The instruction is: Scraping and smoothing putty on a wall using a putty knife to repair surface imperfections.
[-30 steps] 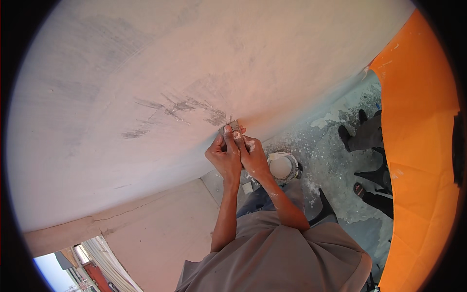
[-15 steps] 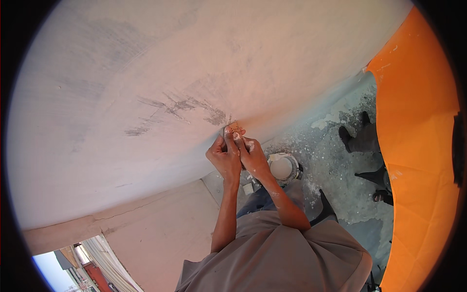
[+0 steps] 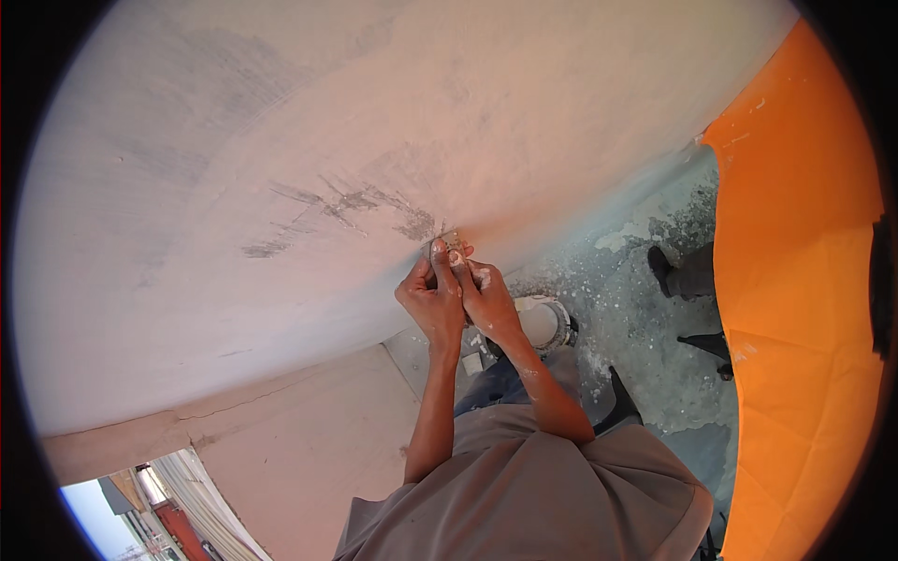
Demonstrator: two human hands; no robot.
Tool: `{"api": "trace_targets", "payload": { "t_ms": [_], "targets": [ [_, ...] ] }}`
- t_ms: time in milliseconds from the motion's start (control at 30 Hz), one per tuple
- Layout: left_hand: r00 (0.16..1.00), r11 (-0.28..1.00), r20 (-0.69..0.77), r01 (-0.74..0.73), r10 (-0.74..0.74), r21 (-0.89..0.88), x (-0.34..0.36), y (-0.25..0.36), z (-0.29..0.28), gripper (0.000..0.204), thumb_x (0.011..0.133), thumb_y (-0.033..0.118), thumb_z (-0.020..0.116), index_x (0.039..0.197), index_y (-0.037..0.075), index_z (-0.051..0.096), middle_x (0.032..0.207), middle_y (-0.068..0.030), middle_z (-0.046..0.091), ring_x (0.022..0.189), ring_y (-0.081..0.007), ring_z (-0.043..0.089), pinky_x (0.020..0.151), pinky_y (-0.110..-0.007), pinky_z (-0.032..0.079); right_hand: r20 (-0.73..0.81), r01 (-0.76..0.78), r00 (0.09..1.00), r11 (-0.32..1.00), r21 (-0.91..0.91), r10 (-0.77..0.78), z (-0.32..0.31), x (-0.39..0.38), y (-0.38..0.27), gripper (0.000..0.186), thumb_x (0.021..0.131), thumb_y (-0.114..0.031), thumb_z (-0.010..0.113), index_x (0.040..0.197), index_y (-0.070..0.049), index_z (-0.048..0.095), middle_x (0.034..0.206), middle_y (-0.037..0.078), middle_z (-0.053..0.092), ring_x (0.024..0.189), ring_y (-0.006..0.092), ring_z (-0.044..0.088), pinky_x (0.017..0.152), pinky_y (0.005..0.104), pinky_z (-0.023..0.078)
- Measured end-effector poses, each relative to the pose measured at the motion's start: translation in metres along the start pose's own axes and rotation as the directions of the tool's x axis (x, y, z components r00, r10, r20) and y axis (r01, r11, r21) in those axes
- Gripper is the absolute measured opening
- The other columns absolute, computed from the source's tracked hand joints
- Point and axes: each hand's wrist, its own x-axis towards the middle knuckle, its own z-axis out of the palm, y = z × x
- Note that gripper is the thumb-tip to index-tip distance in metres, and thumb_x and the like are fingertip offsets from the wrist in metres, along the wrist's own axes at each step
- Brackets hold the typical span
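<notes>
In the head view, the step in hand looks like working a small flat piece (image 3: 451, 237) at the pale wall (image 3: 281, 112), near its dark scratches (image 3: 351, 200); the next move probably calls for a firm, even pinch. The left hand (image 3: 431, 297) and right hand (image 3: 484, 297) meet, both gripping the piece, which sits partly hidden at their fingertips; whether it touches the wall, I cannot tell.
</notes>
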Motion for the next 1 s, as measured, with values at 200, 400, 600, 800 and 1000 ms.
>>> {"api": "trace_targets", "payload": {
  "t_ms": [200,400,600,800,1000],
  "targets": [
    [0.998,0.998,-0.039,0.045,-0.047,-0.04,-0.003,0.014,0.003,0.031,0.105,0.015,0.06,0.092,-0.01,0.073,0.079,-0.0119,0.076,0.067,-0.0059,0.063,0.059,-0.024,0.05,0.051,-0.1,0.994,0.994,0.048,0.098,-0.001,-0.008,-0.005,0.057,0.108,-0.044,0.048,0.077,0.003,0.057,0.057,0.006,0.047,0.056,0.0112,0.041,0.052,0.0355,0.037],
    [0.999,1.0,-0.021,0.027,-0.027,0.013,0.002,-0.001,-0.003,0.037,0.106,0.026,0.058,0.098,-0.007,0.075,0.081,-0.0109,0.076,0.066,-0.0069,0.063,0.061,-0.024,0.051,0.033,-0.035,0.999,0.999,0.028,0.034,0.006,0.0,0.007,0.057,0.108,-0.043,0.048,0.078,0.004,0.059,0.056,0.005,0.046,0.056,0.0104,0.04,0.052,0.0352,0.037],
    [0.999,1.0,-0.031,-0.019,0.02,0.022,0.001,-0.007,-0.004,0.037,0.107,0.025,0.057,0.099,-0.007,0.075,0.081,-0.0101,0.076,0.066,-0.0066,0.063,0.061,-0.024,0.051,-0.011,0.051,0.999,0.999,-0.003,-0.051,0.008,-0.001,0.007,0.055,0.108,-0.042,0.048,0.078,0.003,0.058,0.056,0.005,0.046,0.056,0.0102,0.039,0.051,0.0353,0.036],
    [1.0,1.0,-0.015,0.011,-0.011,0.0,-0.001,0.01,0.0,0.029,0.104,0.015,0.061,0.096,-0.009,0.074,0.079,-0.0102,0.076,0.065,-0.0063,0.062,0.061,-0.024,0.051,0.008,0.08,0.997,0.996,0.05,-0.081,0.002,0.0,0.006,0.055,0.108,-0.042,0.048,0.076,0.002,0.056,0.056,0.004,0.045,0.055,0.0105,0.039,0.05,0.0352,0.036],
    [0.999,1.0,-0.038,0.02,-0.02,0.006,0.001,0.007,0.004,0.033,0.106,0.021,0.059,0.098,-0.006,0.075,0.082,-0.0105,0.076,0.07,-0.0084,0.067,0.064,-0.025,0.052,0.01,0.019,1.0,1.0,0.014,-0.02,0.001,0.002,0.007,0.056,0.108,-0.044,0.047,0.076,0.001,0.056,0.055,0.004,0.045,0.055,0.0101,0.039,0.051,0.0352,0.035]
  ]
}}
